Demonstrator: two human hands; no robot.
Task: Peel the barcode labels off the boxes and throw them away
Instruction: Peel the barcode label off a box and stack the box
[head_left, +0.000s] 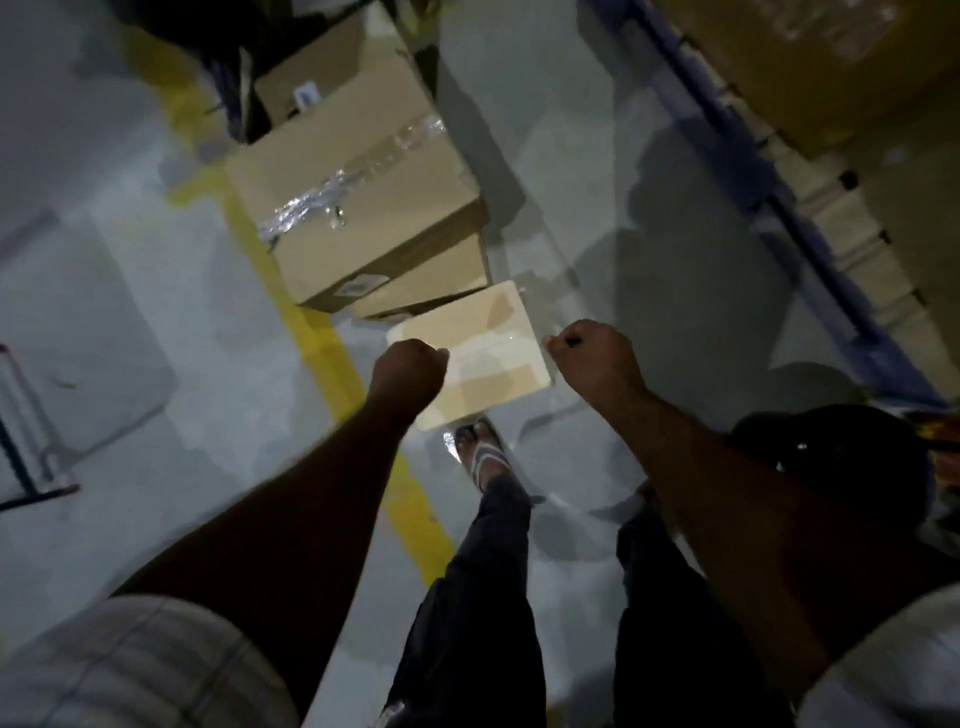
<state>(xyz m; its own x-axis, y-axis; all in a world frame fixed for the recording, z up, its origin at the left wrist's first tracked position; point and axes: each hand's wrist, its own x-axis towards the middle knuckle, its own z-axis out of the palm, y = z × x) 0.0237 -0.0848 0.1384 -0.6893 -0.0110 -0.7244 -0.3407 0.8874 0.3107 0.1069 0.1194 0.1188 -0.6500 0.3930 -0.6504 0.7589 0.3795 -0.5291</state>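
I hold a small flat cardboard box (485, 353) out over the floor, gripped at its two sides. My left hand (408, 371) is closed on its left edge and my right hand (597, 358) on its right edge. Tape patches show on the box's top; I see no label on it. Just beyond it sits a stack of larger brown boxes (358, 208) with clear tape across the top one. A white barcode label (361, 286) sticks to that box's near side. Another label (306, 96) shows on a box further back.
A yellow floor line (291, 317) runs past the stack toward my feet. My sandalled foot (483, 457) is under the held box. Blue shelving (779, 218) with cartons lines the right side. A dark bag (831, 452) lies at the right. A cart frame (26, 457) stands at the left.
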